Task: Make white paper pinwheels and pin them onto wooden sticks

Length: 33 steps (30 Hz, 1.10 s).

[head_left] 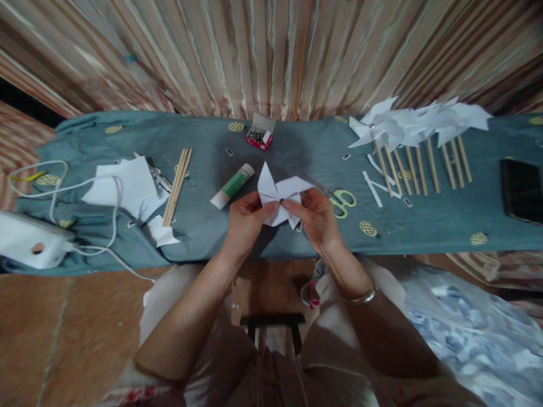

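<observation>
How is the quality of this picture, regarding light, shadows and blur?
Head view, lighting: dim, uneven; soft shadow on the cloth around the red box. Head view, shape: curtain folds splay outward, suggesting wide-angle distortion. Head view, sharpness: patterned fabric at lower right looks smeared; paper pinwheel readable, slightly soft.

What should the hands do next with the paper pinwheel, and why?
Probably the left hand could let go and pick up one of the loose sticks: they lie on its side, the right hand also holds the paper pinwheel, and no stick shows on it, while other sticks stretch out from the white pinwheels on the right.
</observation>
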Available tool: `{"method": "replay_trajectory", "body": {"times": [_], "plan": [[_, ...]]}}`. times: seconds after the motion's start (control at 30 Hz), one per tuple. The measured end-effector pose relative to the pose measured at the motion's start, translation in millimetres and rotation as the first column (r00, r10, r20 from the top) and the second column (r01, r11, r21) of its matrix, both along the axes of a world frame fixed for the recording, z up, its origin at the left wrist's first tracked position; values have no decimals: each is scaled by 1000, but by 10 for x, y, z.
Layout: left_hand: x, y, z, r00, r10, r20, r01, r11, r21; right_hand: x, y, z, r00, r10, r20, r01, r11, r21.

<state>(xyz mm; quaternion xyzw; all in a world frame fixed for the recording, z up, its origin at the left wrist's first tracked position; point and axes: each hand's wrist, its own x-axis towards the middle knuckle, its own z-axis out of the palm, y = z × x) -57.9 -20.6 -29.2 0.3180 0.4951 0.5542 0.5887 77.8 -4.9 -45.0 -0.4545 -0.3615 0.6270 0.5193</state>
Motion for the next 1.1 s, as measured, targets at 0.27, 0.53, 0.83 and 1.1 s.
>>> {"method": "replay_trajectory", "body": {"times": [0.27, 0.53, 0.83, 1.1], "plan": [[-1, 2, -20, 1000, 4, 28, -5, 1000, 10, -18, -10, 2, 1000, -10, -5, 10, 1000, 7], [-14, -5, -17, 999, -9, 45, 9, 1000, -1, -10, -2, 6, 1000, 24, -1, -24, 1000, -12], [-28, -12, -45, 998, -20, 60, 20, 1000, 14, -19, -2, 4, 999, 40, -30, -40, 999, -3], [-16, 12, -23, 997, 35, 71, -37, 999, 18, -58, 0, 0, 999, 12, -40, -13, 1000, -25]]}}
